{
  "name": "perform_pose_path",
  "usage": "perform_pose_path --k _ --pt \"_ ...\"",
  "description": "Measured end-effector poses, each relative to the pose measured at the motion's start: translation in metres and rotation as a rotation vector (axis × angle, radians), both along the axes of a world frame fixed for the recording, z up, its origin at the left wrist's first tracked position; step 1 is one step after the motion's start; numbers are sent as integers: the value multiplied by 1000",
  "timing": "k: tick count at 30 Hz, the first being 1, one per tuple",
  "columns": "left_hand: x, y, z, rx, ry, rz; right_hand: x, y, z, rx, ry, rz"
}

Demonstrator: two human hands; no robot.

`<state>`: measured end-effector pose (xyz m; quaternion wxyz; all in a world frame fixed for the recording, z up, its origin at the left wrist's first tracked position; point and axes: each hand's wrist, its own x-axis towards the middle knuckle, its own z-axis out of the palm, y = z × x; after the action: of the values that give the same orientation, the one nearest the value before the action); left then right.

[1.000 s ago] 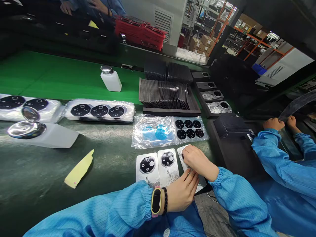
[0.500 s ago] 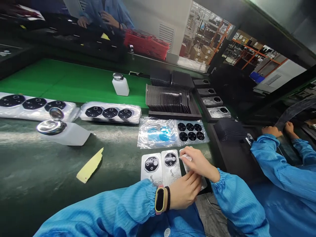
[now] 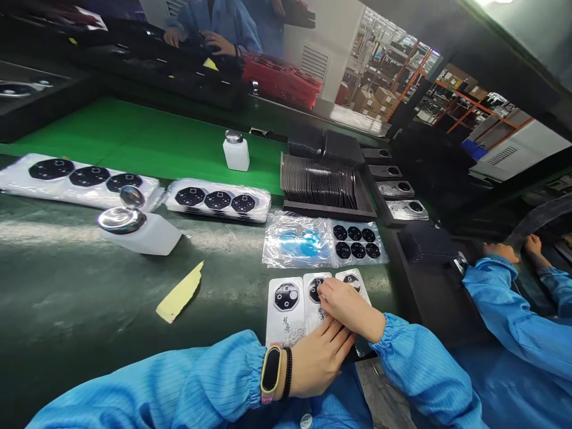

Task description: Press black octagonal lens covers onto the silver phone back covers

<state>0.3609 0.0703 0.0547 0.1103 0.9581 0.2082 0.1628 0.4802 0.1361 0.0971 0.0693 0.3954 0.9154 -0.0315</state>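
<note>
Three silvery phone back covers lie side by side at the bench's front edge: a left cover (image 3: 277,319), a middle cover (image 3: 311,322) and a right cover (image 3: 364,293). Each has a dark octagonal camera area at its far end. My right hand (image 3: 353,307) is closed, its fingertips pinched together at the middle cover's camera area; what they hold, if anything, is hidden. Across the lower part of the middle and right covers lies my left hand (image 3: 315,360), fingers stretched out flat, partly under my right hand. A sheet of black octagonal pieces (image 3: 358,241) lies beyond the covers.
Beside that sheet is a clear bag with blue pieces (image 3: 297,241). Two white pump bottles (image 3: 154,233) (image 3: 236,155), packs of black octagons (image 3: 218,202), torn yellow paper (image 3: 181,292) and a black tray of upright dark plates (image 3: 319,182) stand around. A co-worker's sleeve (image 3: 504,298) is at right.
My right hand has moved left from the right cover's camera area to the middle one's, uncovering the right cover's far end. My left hand has shifted slightly left and nearer. The view has turned a little.
</note>
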Motion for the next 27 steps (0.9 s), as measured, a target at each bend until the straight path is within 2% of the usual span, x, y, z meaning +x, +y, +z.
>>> perform_pose_path --k 9,18,27 --pt "3 -3 -3 95 9 24 0 -4 -9 74 -40 53" --pt "3 0 -2 110 5 19 3 -3 -14 113 -12 56" --pt "4 0 2 118 24 30 -2 -3 -8 60 -68 16"
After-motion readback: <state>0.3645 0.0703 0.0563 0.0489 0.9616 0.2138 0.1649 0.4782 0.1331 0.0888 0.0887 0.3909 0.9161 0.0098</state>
